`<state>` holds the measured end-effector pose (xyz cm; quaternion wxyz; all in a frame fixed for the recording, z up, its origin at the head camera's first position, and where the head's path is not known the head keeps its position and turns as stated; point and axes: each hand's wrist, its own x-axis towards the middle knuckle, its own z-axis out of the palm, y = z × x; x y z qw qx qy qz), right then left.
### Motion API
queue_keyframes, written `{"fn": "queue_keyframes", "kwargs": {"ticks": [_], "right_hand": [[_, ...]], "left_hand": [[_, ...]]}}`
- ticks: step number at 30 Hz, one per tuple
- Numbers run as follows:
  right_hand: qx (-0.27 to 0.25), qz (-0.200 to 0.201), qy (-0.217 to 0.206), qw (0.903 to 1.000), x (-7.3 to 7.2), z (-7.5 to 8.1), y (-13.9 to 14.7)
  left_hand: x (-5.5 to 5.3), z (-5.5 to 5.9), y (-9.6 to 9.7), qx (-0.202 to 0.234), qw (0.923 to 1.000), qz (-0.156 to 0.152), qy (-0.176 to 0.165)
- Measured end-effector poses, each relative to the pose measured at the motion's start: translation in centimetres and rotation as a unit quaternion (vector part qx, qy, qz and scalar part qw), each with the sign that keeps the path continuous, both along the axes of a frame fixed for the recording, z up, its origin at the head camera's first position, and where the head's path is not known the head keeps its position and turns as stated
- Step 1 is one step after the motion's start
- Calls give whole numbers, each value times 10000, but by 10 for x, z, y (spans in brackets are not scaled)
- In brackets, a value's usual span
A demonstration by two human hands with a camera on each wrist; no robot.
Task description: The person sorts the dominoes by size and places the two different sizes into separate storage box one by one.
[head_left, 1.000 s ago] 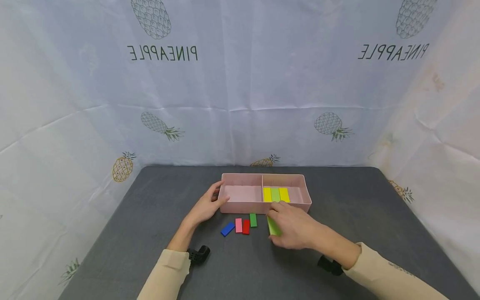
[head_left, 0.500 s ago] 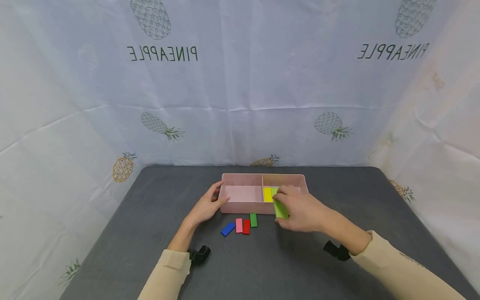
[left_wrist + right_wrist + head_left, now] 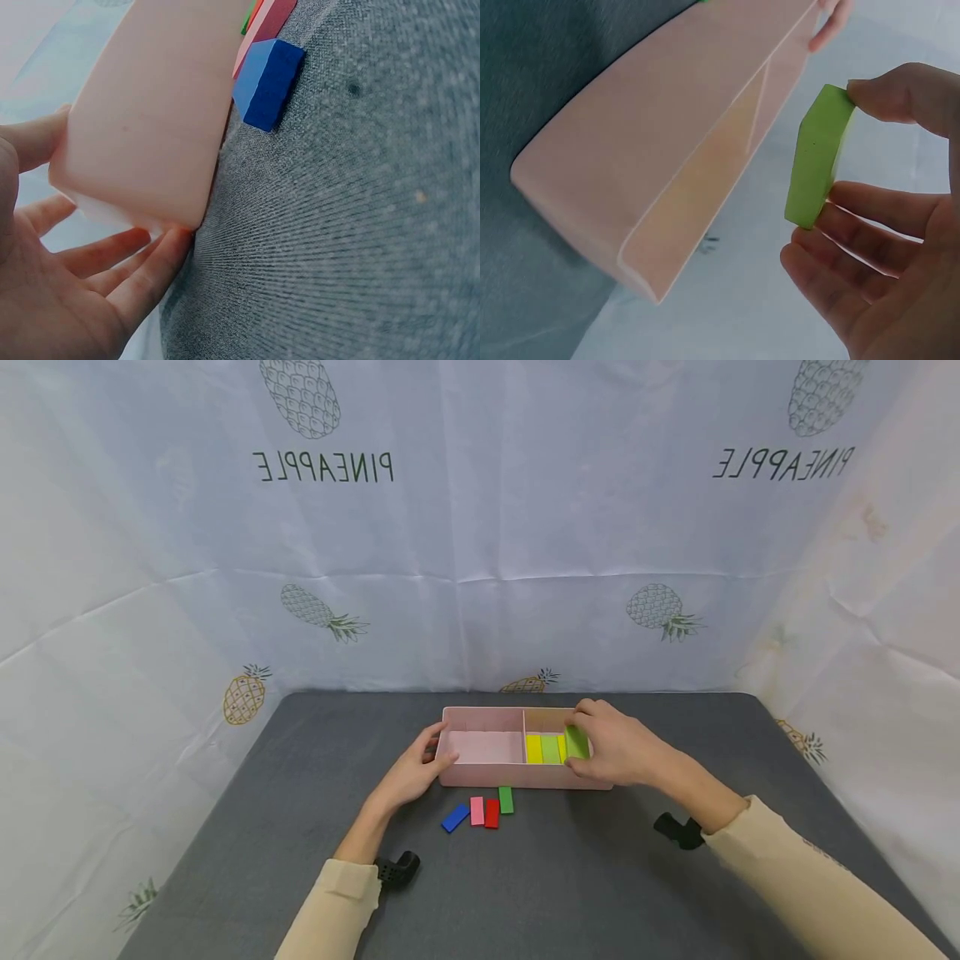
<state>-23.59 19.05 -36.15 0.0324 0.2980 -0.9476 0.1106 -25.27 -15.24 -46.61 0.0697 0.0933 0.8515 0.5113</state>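
Note:
A light green block [image 3: 821, 154] is pinched between the thumb and fingertips of my right hand [image 3: 622, 747], tilted over the right compartment of a pink two-part box [image 3: 487, 775]. In that compartment lie a yellow block [image 3: 534, 749], a light green block [image 3: 550, 749] and another yellow block [image 3: 562, 749], which is partly covered by the held one. My left hand [image 3: 411, 774] rests against the box's left end. Seen from the left wrist, its fingers [image 3: 146, 281] lie extended along the end wall, and the thumb touches the upper edge.
In front of the box on the dark grey table [image 3: 360, 727] lie a blue block [image 3: 455, 818], a pink block [image 3: 477, 811], a red block [image 3: 492, 814] and a dark green block [image 3: 506, 800]. A white pineapple-print cloth [image 3: 480, 527] hangs behind the table.
My right hand has carried the light green block from in front of the box, up and rightward, over the right compartment. The left hand and the box have stayed put.

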Motion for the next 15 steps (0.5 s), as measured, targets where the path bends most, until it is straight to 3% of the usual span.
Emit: {"fn": "queue_keyframes", "kwargs": {"ticks": [15], "right_hand": [[239,-215,-318,9990,-35,-12,17]], "left_hand": [[-1,-1,-1,8,10000,-6,3]]}}
